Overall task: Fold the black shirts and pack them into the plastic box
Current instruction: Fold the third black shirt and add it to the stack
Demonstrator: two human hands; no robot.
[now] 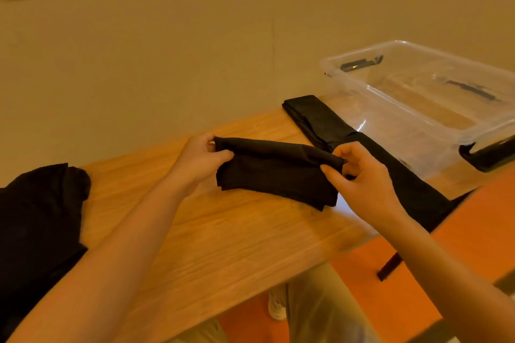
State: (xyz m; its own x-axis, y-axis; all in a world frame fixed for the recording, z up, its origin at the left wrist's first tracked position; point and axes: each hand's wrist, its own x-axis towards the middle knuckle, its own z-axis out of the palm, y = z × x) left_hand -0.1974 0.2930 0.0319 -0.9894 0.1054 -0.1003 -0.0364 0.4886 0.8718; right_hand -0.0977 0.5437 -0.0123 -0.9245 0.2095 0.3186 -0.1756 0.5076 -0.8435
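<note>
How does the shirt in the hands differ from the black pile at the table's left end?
The held shirt is folded into a compact rectangle; the pile lies loose and crumpled. The left hand and right hand pinch the held shirt's ends, while nothing touches the pile. Both are black fabric on the wooden table.

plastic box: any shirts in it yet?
Empty. Through the clear plastic box only the wood beneath shows; the folded shirt is outside, held over the table.
</note>
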